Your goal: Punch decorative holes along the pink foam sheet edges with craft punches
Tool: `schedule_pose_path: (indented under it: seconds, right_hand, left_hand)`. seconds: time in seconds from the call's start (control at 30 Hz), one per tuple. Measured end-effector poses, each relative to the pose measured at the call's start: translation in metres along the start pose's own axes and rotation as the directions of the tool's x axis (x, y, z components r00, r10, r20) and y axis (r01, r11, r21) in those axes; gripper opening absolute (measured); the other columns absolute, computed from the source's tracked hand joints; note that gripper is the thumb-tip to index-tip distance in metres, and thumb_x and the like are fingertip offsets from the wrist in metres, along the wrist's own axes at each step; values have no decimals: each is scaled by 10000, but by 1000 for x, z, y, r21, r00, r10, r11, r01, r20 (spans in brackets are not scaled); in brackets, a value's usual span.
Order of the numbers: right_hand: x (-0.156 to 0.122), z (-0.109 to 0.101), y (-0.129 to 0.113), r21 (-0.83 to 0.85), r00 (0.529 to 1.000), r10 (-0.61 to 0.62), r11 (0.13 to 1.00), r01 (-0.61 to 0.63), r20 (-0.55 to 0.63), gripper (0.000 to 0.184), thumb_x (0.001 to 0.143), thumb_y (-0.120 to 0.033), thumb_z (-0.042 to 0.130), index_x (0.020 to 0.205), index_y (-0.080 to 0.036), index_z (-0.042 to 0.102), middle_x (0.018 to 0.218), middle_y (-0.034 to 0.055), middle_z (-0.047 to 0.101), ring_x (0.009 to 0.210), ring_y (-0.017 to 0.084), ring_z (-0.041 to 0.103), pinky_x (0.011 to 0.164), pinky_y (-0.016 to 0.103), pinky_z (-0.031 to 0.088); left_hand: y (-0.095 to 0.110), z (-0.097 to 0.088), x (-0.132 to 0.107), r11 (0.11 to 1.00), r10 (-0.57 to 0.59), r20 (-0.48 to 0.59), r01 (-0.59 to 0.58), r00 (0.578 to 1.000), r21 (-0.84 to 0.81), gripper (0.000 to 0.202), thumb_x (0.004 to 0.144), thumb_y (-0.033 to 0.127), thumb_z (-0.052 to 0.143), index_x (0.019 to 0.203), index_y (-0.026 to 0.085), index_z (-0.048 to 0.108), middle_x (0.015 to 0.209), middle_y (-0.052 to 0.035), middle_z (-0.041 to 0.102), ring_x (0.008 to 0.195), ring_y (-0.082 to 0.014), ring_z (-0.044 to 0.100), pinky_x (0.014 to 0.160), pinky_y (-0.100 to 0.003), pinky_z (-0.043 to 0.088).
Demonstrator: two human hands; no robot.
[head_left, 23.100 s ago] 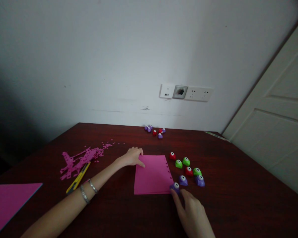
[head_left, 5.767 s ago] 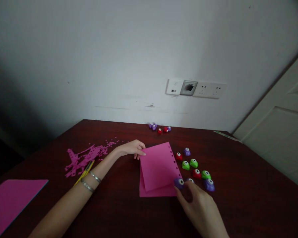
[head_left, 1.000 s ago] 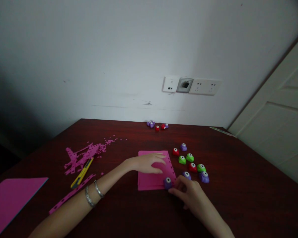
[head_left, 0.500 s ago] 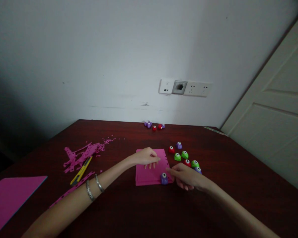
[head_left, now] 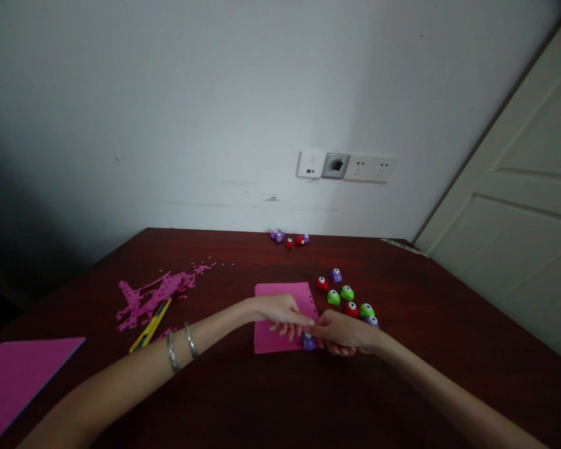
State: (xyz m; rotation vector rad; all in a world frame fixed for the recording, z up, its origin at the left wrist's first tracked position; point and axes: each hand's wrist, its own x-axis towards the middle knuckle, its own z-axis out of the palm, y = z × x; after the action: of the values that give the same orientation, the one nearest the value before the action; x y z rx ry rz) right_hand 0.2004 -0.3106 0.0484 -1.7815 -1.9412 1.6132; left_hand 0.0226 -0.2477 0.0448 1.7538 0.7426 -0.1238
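Observation:
A folded pink paper (head_left: 280, 298) with small holes along its right edge lies on the dark red table (head_left: 280, 399). My left hand (head_left: 280, 310) rests on the paper, fingers stretched toward its lower right corner. My right hand (head_left: 343, 332) meets it there, fingers curled over a small purple punch (head_left: 308, 341) that sits on the paper's bottom edge. Fingertips of both hands touch above the punch.
Several small red, green and purple punches (head_left: 346, 293) lie right of the paper; another small cluster (head_left: 288, 238) sits at the table's far edge. Pink paper scraps (head_left: 154, 292), a yellow utility knife (head_left: 150, 325) and a pink sheet (head_left: 19, 377) lie to the left. A door (head_left: 518, 224) stands at right.
My left hand has slid down the paper toward its lower right corner and now touches my right hand, which has closed over the purple punch.

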Motion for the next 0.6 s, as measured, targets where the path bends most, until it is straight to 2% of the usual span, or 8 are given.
schedule_pose_path:
  seconds: [0.3, 0.47, 0.6]
  right_hand:
    - [11, -7, -1, -4, 986, 61, 998, -61, 153, 421, 895, -410, 393, 565, -166, 488, 352, -76, 414, 249, 32, 310, 235, 131, 200]
    - [19, -13, -3, -26, 963, 119, 993, -116, 244, 446, 890, -478, 396, 587, -164, 487, 342, -76, 428, 231, 24, 293, 252, 127, 215]
    - [23, -14, -6, -45, 951, 149, 989, -142, 272, 453, 915, -461, 346, 588, -173, 471, 329, -72, 423, 217, 33, 281, 239, 133, 210]
  left_hand:
    - [-2, -3, 16, 982, -186, 137, 190, 973, -15, 523, 609, 660, 636, 617, 138, 649, 517, -24, 577, 394, -68, 420, 378, -211, 245]
    - [-1, -10, 25, 951, -301, 224, 308, 927, 5, 533, 557, 669, 666, 570, 137, 668, 483, -38, 545, 384, -65, 387, 365, -201, 232]
    - [-1, -16, 34, 927, -349, 318, 375, 882, -22, 489, 543, 640, 696, 529, 151, 678, 493, -38, 531, 347, -33, 298, 328, -185, 190]
